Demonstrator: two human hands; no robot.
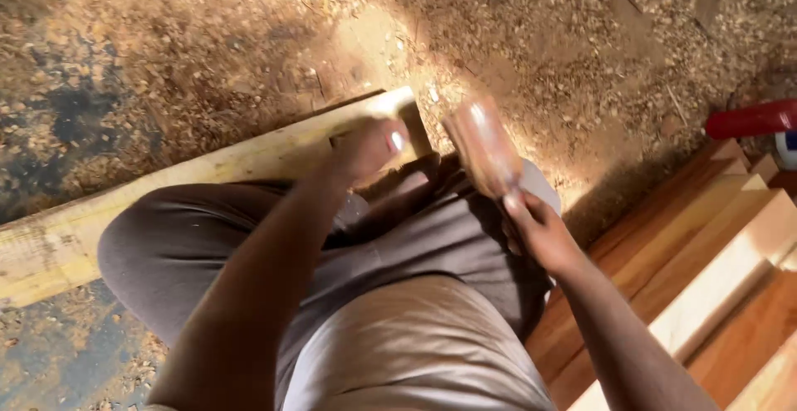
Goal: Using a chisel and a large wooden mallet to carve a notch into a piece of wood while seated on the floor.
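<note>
Right hand (pixel 540 228) grips the blurred mallet (pixel 483 147) above the plank (pixel 249 158); left hand (pixel 365 149) clenched on the plank end, so a stray swing could catch those fingers

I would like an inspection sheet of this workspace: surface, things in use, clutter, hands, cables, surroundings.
Surface: dirt floor covered with sawdust and wood shavings.
Things in use: pale wooden plank lying across the floor under the person's legs; brown wooden block, blurred, in the right hand.
Clutter: loose shavings all around; nothing else seen.
Hands: left hand rests on the plank's end; right hand grips the block, fingers closed on it.
Cables: nothing seen.
Surroundings: stacked reddish and pale boards at right; a red object beyond them.
</note>
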